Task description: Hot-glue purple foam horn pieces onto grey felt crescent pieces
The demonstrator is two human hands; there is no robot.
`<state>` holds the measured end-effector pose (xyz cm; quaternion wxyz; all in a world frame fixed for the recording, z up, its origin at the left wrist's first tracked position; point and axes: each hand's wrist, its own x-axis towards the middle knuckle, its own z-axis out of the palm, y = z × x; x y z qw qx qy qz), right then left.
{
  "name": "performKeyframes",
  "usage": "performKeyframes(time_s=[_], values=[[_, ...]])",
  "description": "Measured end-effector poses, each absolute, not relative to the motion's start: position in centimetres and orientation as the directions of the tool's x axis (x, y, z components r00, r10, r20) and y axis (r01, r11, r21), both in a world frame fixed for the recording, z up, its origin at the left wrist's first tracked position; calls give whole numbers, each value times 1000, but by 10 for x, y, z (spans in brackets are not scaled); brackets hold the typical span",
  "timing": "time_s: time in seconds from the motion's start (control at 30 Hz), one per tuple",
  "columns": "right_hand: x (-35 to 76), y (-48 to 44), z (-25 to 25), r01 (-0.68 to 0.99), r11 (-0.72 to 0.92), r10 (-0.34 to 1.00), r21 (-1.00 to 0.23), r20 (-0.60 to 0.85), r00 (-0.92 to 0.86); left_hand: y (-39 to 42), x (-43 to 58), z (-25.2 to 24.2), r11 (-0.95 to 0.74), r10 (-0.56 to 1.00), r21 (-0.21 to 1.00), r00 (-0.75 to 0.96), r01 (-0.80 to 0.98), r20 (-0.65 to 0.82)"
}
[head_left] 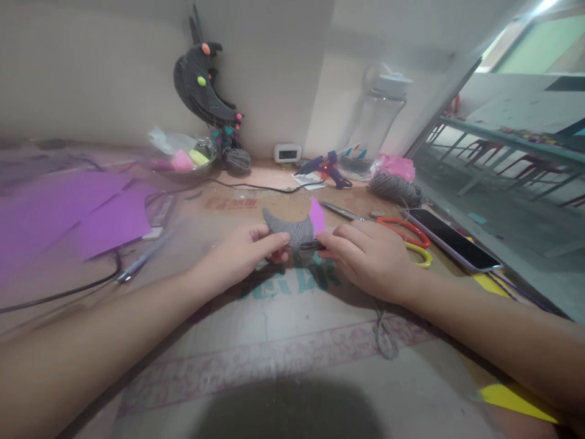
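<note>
Between my hands is a small purple paper crescent (pixel 316 217), most of it wrapped in grey yarn (pixel 295 232). Its right tip shows bare purple. My left hand (pixel 260 244) pinches the wrapped part, thumb on top and fingers beneath. At the purple end, my right hand (pixel 365 253) is closed with its fingertips against the yarn and the crescent's lower edge. A loose loop of grey yarn (pixel 386 341) trails below my right hand onto the cardboard. Orange- and yellow-handled scissors (pixel 406 228) lie just behind my right hand, their blades pointing left.
Purple sheets (pixel 109 207) and a pen (pixel 137 265) lie left. A glue gun (pixel 326 167), small digital clock (pixel 287 152), clear bottle (pixel 375 122) and grey yarn skein (pixel 397 188) stand behind. A phone (pixel 452 238) rests right. A dark crescent ornament (pixel 196 85) hangs on the wall.
</note>
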<state>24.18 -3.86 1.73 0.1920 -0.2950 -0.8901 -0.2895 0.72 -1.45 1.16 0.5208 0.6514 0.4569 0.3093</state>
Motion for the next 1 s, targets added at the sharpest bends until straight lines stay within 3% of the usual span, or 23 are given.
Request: performKeyframes(time_s=[1.0], values=[[242,-39,19,614,651,397,446,489,-777,-14,7,10,-38,921,967,384,251,-63]])
